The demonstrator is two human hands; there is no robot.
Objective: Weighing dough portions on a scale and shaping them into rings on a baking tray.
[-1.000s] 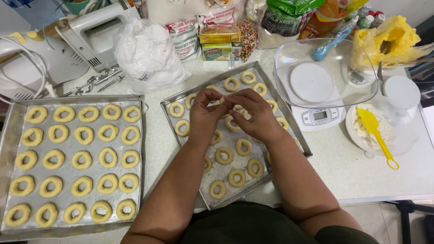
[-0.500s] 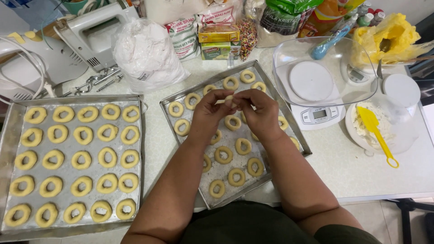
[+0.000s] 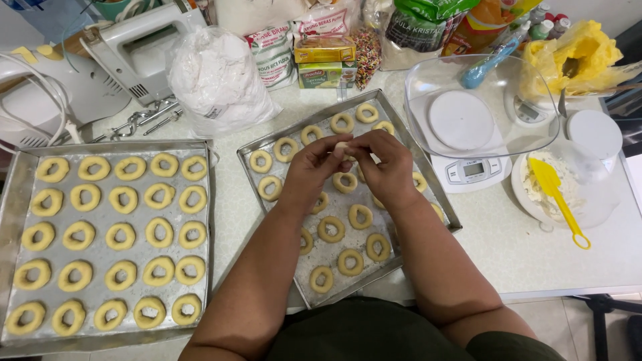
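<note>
My left hand and my right hand meet above the middle baking tray, fingertips pinching a small pale piece of dough between them. Beneath the hands the tray carries several ring-shaped dough cookies, some hidden by my wrists and forearms. A second tray at the left is filled with rows of the same dough rings.
A clear bowl on a white kitchen scale stands at the right, beside a plate of dough with a yellow spatula. A white plastic bag, flour packets, sprinkles and a hand mixer line the back.
Both hands have lifted slightly toward the far end of the tray, still working the dough piece between the fingertips.
</note>
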